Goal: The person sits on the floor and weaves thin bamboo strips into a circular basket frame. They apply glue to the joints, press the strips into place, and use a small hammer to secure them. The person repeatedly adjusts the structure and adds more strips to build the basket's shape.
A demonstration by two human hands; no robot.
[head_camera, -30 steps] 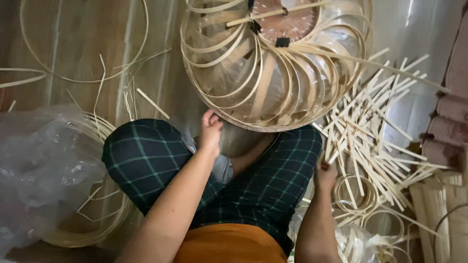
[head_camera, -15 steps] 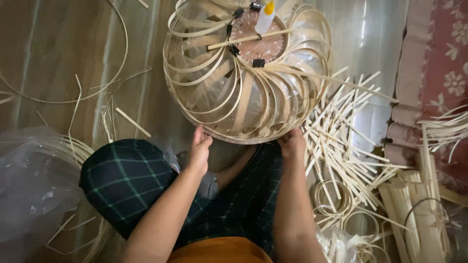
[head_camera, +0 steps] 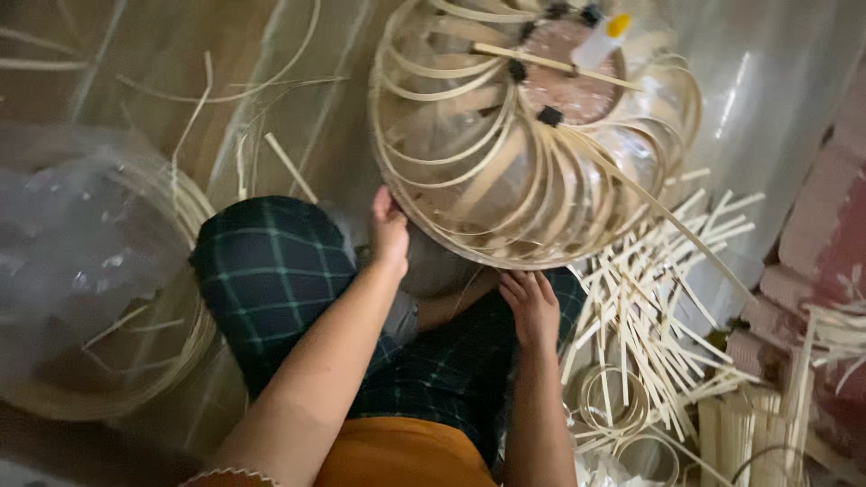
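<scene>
A round openwork frame of bent bamboo strips (head_camera: 505, 162) rests in front of my crossed legs in dark green checked trousers (head_camera: 271, 280). A brown disc with black clips (head_camera: 568, 81) sits at its centre. My left hand (head_camera: 390, 230) grips the frame's near left rim. My right hand (head_camera: 532, 302) lies under the near rim, its fingers touching the lowest strips. A small white bottle with a yellow cap (head_camera: 600, 41) rests on top of the frame.
A heap of short cut bamboo strips (head_camera: 658, 307) lies to the right, with small strip coils (head_camera: 613, 401) beside it. A clear plastic bag over coiled strips (head_camera: 90, 280) sits at left. Red patterned cloth (head_camera: 821, 243) is at far right.
My right hand came up from beside my knee to the frame's near rim. The frame has shifted a little toward my lap. My left hand has stayed on the rim.
</scene>
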